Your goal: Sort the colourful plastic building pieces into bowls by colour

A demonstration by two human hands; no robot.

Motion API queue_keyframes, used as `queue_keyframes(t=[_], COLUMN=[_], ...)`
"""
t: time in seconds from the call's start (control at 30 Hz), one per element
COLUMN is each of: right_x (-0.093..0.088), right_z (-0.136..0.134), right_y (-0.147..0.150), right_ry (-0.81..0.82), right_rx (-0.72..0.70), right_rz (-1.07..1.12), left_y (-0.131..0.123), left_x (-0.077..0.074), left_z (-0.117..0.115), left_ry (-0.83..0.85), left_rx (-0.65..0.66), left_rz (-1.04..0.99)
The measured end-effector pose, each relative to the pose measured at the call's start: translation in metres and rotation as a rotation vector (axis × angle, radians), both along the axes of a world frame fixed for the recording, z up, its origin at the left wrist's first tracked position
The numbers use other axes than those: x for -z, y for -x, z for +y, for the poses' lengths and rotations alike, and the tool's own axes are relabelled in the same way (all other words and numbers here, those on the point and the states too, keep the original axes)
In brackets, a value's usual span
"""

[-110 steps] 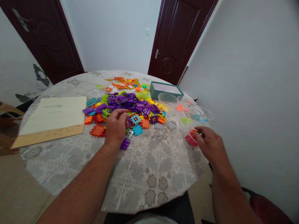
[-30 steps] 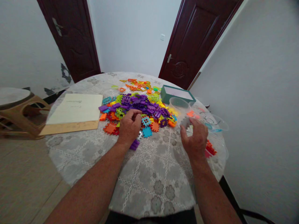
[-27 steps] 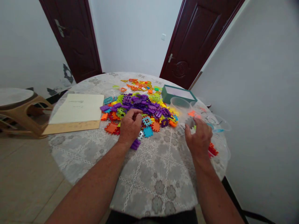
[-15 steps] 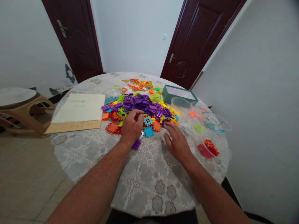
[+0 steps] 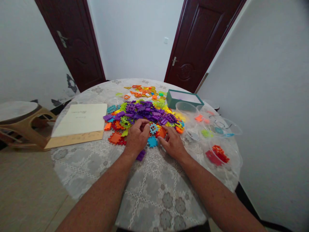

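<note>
A mixed heap of plastic interlocking building pieces point(image 5: 145, 109), many of them purple, covers the middle of the table. At its near edge my left hand point(image 5: 137, 137) is closed, thumb against the fingers; whatever it may hold is hidden. Thumb and fingers apart, my right hand point(image 5: 172, 143) reaches to the heap's front, fingertips by an orange piece point(image 5: 162, 132). A blue square piece point(image 5: 152, 141) lies between the hands, touching or close to the right thumb. Just behind it is a light blue lattice piece point(image 5: 153, 128). One purple piece point(image 5: 140, 155) lies beneath my left wrist.
An open notebook point(image 5: 80, 119) lies at the left. Behind on the right stands a green box point(image 5: 184, 100). Clear plastic tubs line the right side, one holding red pieces point(image 5: 218, 154). More orange and yellow pieces point(image 5: 142, 91) lie at the back. A stool point(image 5: 26, 122) stands left.
My right hand has moved left, from the heap's right front to the orange and blue pieces. My left hand keeps its closed pose by the heap. The view has tilted slightly.
</note>
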State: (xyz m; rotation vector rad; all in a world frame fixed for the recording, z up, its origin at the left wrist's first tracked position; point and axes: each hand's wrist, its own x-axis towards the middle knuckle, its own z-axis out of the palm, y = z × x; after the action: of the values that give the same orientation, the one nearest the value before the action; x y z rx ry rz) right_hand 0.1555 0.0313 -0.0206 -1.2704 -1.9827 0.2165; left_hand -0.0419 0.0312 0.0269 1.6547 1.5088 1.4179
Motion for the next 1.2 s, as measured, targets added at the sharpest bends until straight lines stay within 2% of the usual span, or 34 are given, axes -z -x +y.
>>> queue_keyframes(t=[0.13,0.2,0.27,0.37,0.43,0.53,0.7,0.83,0.97,1.1,1.2], right_x=[-0.006,-0.009,-0.012,-0.016,-0.016,-0.011,-0.001,-0.004,-0.006,-0.012,-0.020], right_z=[-0.007,-0.008,-0.008,-0.002,0.006,0.019,0.025,0.011,-0.009,-0.024,-0.025], right_y=[0.006,0.009,0.010,0.009,0.009,0.011,0.011,0.013,0.018,0.016,0.001], right_ry=[-0.143,-0.213,-0.254,-0.263,-0.252,-0.175,0.027,0.034,0.020,0.020,-0.018], right_rx=[-0.037,-0.056,-0.082,-0.009,0.154,0.363,0.428,0.386,0.285,0.080,-0.082], right_rz=[0.130,0.114,0.050,-0.086,-0.152,-0.226,-0.310,-0.320,-0.318,-0.275,-0.110], left_y=[-0.005,-0.007,-0.008,-0.008,-0.007,-0.004,-0.001,0.000,0.002,0.002,0.001], left_x=[0.001,0.003,0.003,0.001,-0.002,-0.005,-0.005,-0.004,-0.002,0.000,0.000], left_z=[-0.001,-0.003,-0.004,-0.005,-0.004,-0.002,0.000,0.000,0.002,0.002,0.002], left_ry=[0.094,0.127,0.138,0.192,0.243,0.251,0.219,0.176,0.140,0.131,0.135], left_rx=[0.220,0.331,0.384,0.345,0.274,0.162,0.090,0.064,0.036,0.028,0.030], left_rz=[0.049,0.111,0.152,0.062,-0.030,-0.064,-0.028,0.056,0.107,0.130,0.114])
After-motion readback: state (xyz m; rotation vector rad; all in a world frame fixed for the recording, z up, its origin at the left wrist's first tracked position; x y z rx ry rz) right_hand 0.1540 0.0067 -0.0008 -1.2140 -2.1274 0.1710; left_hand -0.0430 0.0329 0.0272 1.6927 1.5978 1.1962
